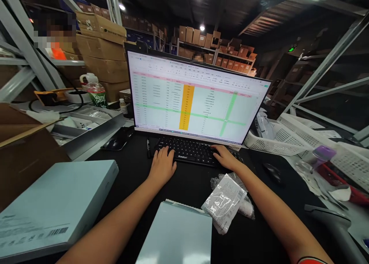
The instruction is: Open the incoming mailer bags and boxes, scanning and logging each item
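Keyboard (192,149) partly beneath both hands (162,166)

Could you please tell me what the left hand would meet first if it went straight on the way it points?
The left hand is at the keyboard, so that comes first; beyond it, the hand would probably meet the monitor near its lower edge, though the depth is hard to judge.

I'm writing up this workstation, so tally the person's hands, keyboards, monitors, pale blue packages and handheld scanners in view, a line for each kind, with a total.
Hands: 2 (left hand, right hand)
Keyboard: 1
Monitor: 1
Pale blue packages: 2 (left package, middle package)
Handheld scanner: 1
Total: 7
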`<act>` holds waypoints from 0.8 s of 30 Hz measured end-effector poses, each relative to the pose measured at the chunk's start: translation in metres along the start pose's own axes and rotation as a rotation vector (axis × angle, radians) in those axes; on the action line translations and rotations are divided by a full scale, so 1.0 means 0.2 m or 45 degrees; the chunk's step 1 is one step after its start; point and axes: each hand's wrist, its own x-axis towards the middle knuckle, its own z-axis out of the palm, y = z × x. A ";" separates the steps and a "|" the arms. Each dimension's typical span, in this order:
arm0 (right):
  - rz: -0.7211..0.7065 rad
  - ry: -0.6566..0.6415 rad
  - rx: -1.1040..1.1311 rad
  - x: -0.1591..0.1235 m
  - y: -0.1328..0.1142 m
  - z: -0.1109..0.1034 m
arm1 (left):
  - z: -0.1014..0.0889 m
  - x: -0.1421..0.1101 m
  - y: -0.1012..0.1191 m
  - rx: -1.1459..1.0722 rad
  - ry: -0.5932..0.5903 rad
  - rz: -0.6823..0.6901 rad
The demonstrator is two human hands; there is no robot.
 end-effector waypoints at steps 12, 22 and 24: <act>0.109 0.127 -0.051 -0.24 0.10 -0.16 | 0.02 0.01 -0.01 0.042 0.003 0.027; 0.472 0.229 -0.077 -0.26 0.14 -0.30 | 0.01 0.01 -0.01 0.075 -0.030 0.066; 0.480 0.223 -0.067 -0.26 0.15 -0.33 | 0.01 0.01 -0.01 0.080 -0.019 0.075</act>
